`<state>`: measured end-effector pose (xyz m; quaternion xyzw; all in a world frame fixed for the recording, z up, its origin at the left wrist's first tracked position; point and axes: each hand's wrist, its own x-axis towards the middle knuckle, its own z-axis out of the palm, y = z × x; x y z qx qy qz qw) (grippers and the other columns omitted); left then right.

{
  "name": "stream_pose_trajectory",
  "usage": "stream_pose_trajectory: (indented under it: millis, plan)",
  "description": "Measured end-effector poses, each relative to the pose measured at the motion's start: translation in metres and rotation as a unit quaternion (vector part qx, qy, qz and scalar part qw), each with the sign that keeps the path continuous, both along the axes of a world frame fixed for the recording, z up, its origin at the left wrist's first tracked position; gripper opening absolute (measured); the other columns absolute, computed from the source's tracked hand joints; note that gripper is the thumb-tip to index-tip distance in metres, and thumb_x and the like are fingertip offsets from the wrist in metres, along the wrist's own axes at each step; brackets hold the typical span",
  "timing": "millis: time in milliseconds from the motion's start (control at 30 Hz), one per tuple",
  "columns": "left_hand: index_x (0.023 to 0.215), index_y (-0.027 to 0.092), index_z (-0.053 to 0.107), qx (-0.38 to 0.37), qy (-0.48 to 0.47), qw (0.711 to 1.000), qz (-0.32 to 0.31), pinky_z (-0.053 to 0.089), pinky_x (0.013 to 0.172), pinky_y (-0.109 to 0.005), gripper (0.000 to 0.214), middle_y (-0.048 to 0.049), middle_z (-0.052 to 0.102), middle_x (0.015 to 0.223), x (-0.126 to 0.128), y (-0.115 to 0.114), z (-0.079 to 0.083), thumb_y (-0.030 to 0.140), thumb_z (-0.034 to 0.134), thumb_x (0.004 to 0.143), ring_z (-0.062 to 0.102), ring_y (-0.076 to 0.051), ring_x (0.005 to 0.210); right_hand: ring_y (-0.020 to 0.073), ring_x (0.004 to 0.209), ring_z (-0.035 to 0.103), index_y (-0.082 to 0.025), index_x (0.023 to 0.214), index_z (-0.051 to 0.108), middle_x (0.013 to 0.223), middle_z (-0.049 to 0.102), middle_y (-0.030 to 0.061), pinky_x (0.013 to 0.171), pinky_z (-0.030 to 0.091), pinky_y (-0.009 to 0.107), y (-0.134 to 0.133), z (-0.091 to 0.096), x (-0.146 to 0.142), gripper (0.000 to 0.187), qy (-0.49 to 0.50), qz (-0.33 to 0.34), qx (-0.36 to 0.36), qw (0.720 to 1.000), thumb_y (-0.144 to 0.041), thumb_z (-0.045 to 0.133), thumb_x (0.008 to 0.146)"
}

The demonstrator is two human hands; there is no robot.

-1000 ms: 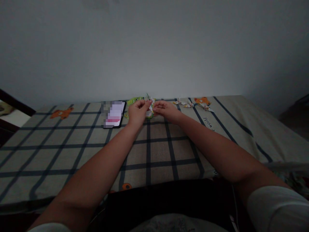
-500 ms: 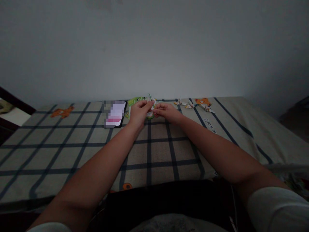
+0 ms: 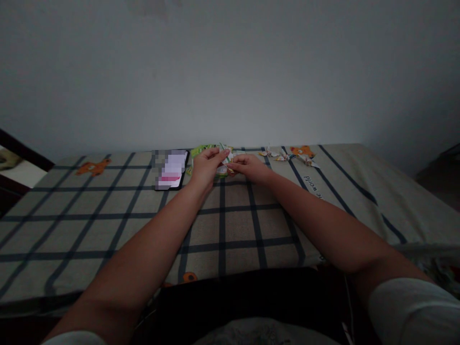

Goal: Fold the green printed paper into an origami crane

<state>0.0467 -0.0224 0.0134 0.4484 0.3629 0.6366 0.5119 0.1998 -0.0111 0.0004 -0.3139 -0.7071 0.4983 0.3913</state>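
Between my left hand (image 3: 206, 165) and my right hand (image 3: 250, 167) is a small white-and-green candy wrapper (image 3: 227, 158), pinched by the fingertips of both. My left thumb and fingers close on its upper part, while my right thumb and forefinger grip the lower end. Whether anything is inside the wrapper cannot be made out. Just behind and below my hands lies a crumpled green packet (image 3: 203, 148), partly hidden by my left hand. To the right, several twist-wrapped candies (image 3: 282, 156) lie in a loose row.
A phone (image 3: 172, 170) with a lit, partly blurred screen lies left of the packet. The table is covered by a checked tablecloth (image 3: 237, 230) with bear prints. A grey wall (image 3: 230, 72) rises right behind the table. A dark chair part (image 3: 21, 153) shows at the left.
The wrapper between my fingertips has turned and now shows more of its white-and-green length. My hands have shifted only slightly; the phone, packet and candies stay in place.
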Motion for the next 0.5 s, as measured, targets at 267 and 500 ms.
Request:
stream_pose_trajectory:
  millis: [267, 500]
  plan:
    - [0.076, 0.015, 0.073, 0.004, -0.003, 0.997, -0.075, 0.048, 0.068, -0.025, 0.034, -0.0028, 0.072, 0.078, -0.004, -0.0024, 0.0088, 0.033, 0.089, 0.053, 0.063, -0.013, 0.07, 0.013, 0.067, 0.056, -0.015, 0.071, 0.063, 0.068, 0.062, 0.001, 0.066, 0.043, 0.027, -0.003, 0.0067, 0.0066, 0.036, -0.057, 0.017, 0.032, 0.998, -0.049, 0.067, 0.08]
    - [0.065, 0.015, 0.07, 0.0, 0.004, 0.999, -0.044, 0.045, 0.059, -0.023, 0.03, 0.0002, 0.067, 0.065, -0.0045, -0.0004, 0.0068, 0.034, 0.09, 0.052, 0.058, -0.01, 0.059, 0.012, 0.063, 0.053, -0.015, 0.07, 0.061, 0.065, 0.059, -0.001, 0.062, 0.039, 0.026, -0.0027, 0.0064, 0.0054, 0.036, -0.055, 0.024, 0.016, 0.998, -0.049, 0.068, 0.077]
